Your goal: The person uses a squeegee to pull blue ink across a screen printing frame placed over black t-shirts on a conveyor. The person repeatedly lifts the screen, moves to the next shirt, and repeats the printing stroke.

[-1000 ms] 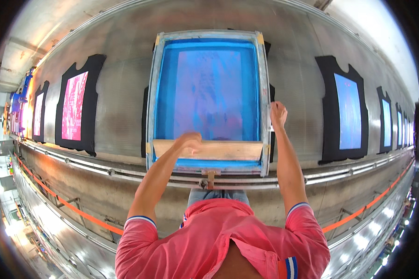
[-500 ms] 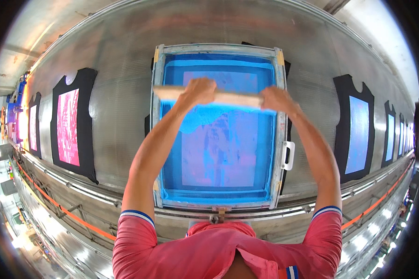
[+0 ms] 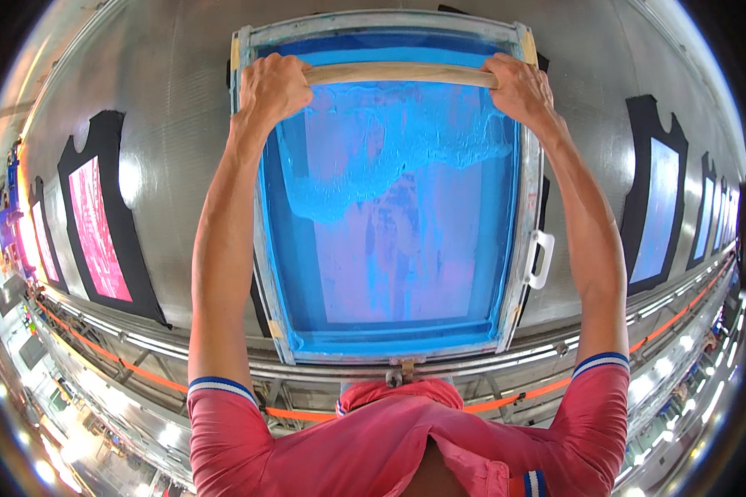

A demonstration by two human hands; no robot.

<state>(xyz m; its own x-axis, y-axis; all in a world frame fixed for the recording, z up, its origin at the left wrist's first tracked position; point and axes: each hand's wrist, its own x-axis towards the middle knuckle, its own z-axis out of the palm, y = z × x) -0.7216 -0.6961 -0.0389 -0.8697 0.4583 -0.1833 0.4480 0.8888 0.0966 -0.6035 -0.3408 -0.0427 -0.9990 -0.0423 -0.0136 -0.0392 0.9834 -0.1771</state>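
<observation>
My left hand (image 3: 275,91) is closed round the left end of a long wooden-handled squeegee (image 3: 398,74), and my right hand (image 3: 518,89) grips its right end. The squeegee lies across the far part of a screen printing frame (image 3: 529,207) with pale metal sides and blue mesh. Below the squeegee, thick cyan ink (image 3: 360,170) spreads in an uneven band, over a lilac image area (image 3: 402,282) with blue streaks. A white handle (image 3: 540,257) juts from the frame's right side.
Black shirts with printed panels lie along the long grey metal table (image 3: 166,74): pink prints (image 3: 98,224) on the left, pale blue ones (image 3: 655,207) on the right. A metal rail (image 3: 439,364) runs along the near edge, with an orange strip (image 3: 493,404) beyond it.
The squeegee has moved from the near end of the frame to the far end, both hands on it. My right hand left the frame's side for the squeegee. Cyan ink now shows below it.
</observation>
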